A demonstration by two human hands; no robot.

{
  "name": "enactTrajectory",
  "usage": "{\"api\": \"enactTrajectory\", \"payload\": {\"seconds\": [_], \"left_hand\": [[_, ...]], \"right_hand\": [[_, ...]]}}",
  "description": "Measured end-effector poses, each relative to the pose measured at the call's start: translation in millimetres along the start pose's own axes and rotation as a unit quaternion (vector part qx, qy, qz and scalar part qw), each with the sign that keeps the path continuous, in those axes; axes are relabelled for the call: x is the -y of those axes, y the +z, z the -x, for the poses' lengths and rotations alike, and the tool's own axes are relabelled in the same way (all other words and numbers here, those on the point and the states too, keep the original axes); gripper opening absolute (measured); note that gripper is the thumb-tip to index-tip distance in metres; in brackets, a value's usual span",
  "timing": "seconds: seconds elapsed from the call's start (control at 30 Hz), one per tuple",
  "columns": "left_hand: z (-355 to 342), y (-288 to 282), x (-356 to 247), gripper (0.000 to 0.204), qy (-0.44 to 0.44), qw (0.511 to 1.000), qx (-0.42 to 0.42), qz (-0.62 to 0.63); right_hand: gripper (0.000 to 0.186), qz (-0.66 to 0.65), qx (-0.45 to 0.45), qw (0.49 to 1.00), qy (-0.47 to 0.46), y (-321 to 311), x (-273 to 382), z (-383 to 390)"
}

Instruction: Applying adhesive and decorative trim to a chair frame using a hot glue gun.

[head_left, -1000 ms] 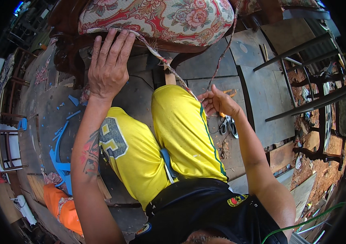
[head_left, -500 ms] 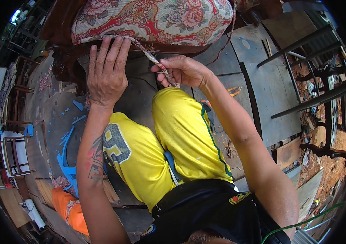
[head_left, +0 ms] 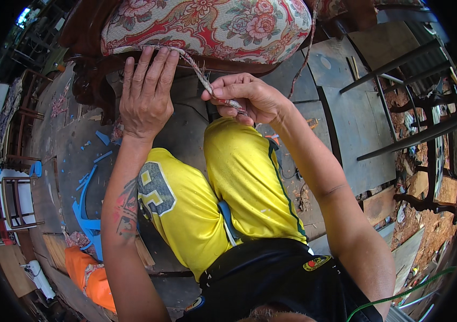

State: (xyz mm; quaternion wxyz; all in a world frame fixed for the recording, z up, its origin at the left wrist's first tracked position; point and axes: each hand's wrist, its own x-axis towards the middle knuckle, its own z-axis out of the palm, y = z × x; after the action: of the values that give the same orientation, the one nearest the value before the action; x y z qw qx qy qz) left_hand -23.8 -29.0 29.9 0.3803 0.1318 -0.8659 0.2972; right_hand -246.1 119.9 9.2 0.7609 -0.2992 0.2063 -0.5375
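A floral red and cream cushion [head_left: 201, 27] sits in a carved dark wooden chair frame [head_left: 86, 80]. A frayed fabric cord [head_left: 196, 67] runs along the cushion's front edge and hangs down to the right. My left hand [head_left: 147, 99] lies with fingers stretched out on the cord at that edge, left of where it hangs free. My right hand [head_left: 244, 102] grips the loose stretch just above my right knee, in the yellow shorts [head_left: 242, 177]. Another thin cord [head_left: 309, 53] dangles from the cushion's right side.
Blue offcuts [head_left: 83, 209] and orange cloth [head_left: 91, 276] lie at lower left. At right stand dark metal frames [head_left: 389, 145] beside worn boards [head_left: 354, 134] and debris. More chairs [head_left: 16, 196] line the far left, and an orange tool [head_left: 312, 123] lies on the boards.
My right hand has come up and left from beside my knee to grip the loose cord. My left hand stays at the cushion's edge, shifted only slightly.
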Motion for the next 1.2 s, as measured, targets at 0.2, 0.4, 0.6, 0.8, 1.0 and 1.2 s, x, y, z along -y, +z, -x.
{"api": "enactTrajectory", "payload": {"seconds": [0.2, 0.4, 0.6, 0.8, 1.0, 1.2], "left_hand": [[-0.7, -1.2, 0.3, 0.058, 0.002, 1.0, 0.002, 0.0], [0.4, -0.3, -0.3, 0.06, 0.0, 1.0, -0.002, 0.005], [-3.3, -4.4, -3.1, 0.062, 0.001, 1.0, 0.01, 0.003], [0.9, -4.7, 2.3, 0.064, 0.008, 1.0, 0.017, -0.007], [-0.9, -2.6, -0.4, 0.064, 0.006, 1.0, 0.017, 0.007], [1.3, -6.2, 0.4, 0.064, 0.018, 1.0, 0.013, -0.009]], "right_hand": [[0.016, 0.004, -0.21, 0.973, -0.101, 13.3, -17.9, -6.4], [0.015, 0.152, -0.285, 0.927, -0.192, 10.4, -23.8, -5.9], [0.014, 0.49, -0.32, 0.689, -0.428, -10.8, -28.8, -11.6], [0.017, 0.691, -0.323, 0.396, -0.511, -11.6, -18.0, -16.7], [0.022, 0.705, -0.341, 0.375, -0.496, -11.1, -39.4, -22.9], [0.051, 0.686, -0.361, 0.418, -0.475, 1.3, -57.7, -38.6]]}}
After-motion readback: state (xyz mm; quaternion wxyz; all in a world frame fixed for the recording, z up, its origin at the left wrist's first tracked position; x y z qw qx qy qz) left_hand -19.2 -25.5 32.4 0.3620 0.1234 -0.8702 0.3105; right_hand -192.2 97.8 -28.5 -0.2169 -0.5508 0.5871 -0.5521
